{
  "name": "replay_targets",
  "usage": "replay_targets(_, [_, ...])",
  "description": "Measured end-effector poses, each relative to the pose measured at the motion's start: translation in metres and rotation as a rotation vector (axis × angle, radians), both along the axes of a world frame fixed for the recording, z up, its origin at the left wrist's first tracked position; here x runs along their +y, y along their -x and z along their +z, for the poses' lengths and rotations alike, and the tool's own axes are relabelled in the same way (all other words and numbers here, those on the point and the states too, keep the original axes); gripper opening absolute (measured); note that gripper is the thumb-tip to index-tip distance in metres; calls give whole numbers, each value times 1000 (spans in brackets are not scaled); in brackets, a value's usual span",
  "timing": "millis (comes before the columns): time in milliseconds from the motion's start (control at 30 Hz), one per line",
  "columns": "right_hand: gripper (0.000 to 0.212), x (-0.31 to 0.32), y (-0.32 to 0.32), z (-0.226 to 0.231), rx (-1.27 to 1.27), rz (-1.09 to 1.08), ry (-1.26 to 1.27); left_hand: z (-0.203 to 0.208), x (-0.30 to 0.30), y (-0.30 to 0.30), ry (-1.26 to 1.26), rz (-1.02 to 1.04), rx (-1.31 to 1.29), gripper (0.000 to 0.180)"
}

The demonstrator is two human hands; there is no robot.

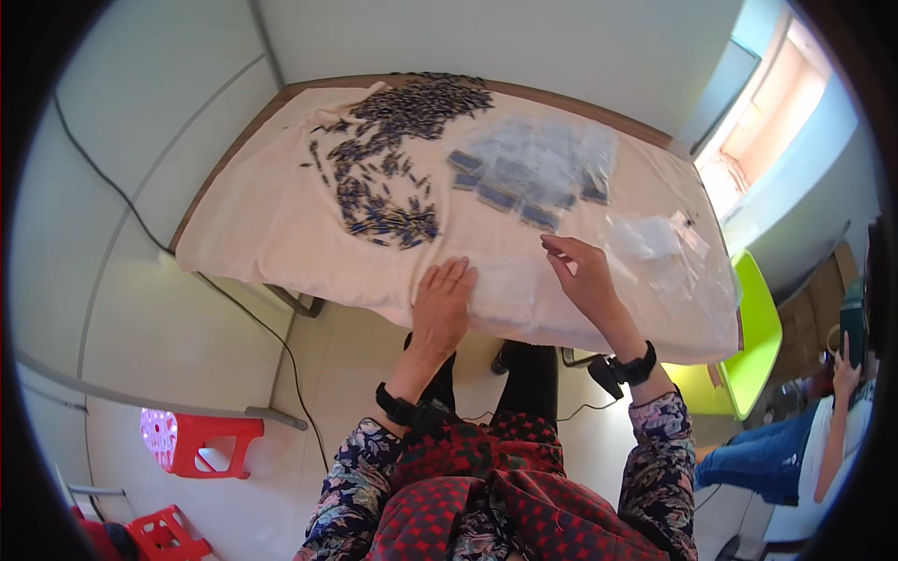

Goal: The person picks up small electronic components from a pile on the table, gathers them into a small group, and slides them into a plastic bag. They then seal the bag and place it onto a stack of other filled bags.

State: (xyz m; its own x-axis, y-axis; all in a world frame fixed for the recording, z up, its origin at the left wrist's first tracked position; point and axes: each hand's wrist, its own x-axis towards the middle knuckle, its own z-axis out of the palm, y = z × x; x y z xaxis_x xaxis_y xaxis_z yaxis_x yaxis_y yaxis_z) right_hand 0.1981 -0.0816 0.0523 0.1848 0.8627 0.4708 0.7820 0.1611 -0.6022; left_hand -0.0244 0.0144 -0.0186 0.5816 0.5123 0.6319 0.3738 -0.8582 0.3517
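Note:
My left hand (442,301) lies flat on the cream cloth (253,224) near the table's front edge, fingers stretched out and nothing visible in them. My right hand (582,273) hovers over the cloth to the right, fingertips drawn together in a pinch. Whatever they hold, if anything, is too small to make out. Just beyond those fingertips is a small flat packet (540,217) with dark blue contents, beside several similar ones. Far left of the packets spreads a large heap of slim dark pieces (412,107) with blue and yellowish parts, trailing toward me into a smaller pile (393,222).
Clear plastic bags (533,150) cover part of the packets; more clear plastic (645,238) lies at the right. A lime-green chair (756,327) stands against the table's right end. Red stools (220,444) are on the floor at left. Another person (795,449) is at far right.

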Motion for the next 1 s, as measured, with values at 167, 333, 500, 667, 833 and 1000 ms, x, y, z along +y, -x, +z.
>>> replay_targets(167, [22,35,45,42,98,105,126,-4,2,11,124,-116,-241,37])
replay_targets(333, [22,101,59,24,-121,187,160,-6,-3,33,243,-154,-519,38])
replay_targets(500, [28,159,67,-7,-311,301,57,1,-16,49,314,-104,-626,37])
replay_targets(667, [33,185,84,-9,-619,279,212,-2,-16,66,332,-68,-637,36])
replay_targets(833, [34,193,90,7,-480,262,491,-6,-13,71,363,-65,-659,33])
replay_targets(1000, [31,199,69,-13,-472,414,336,-5,-15,69,411,-90,-615,31])
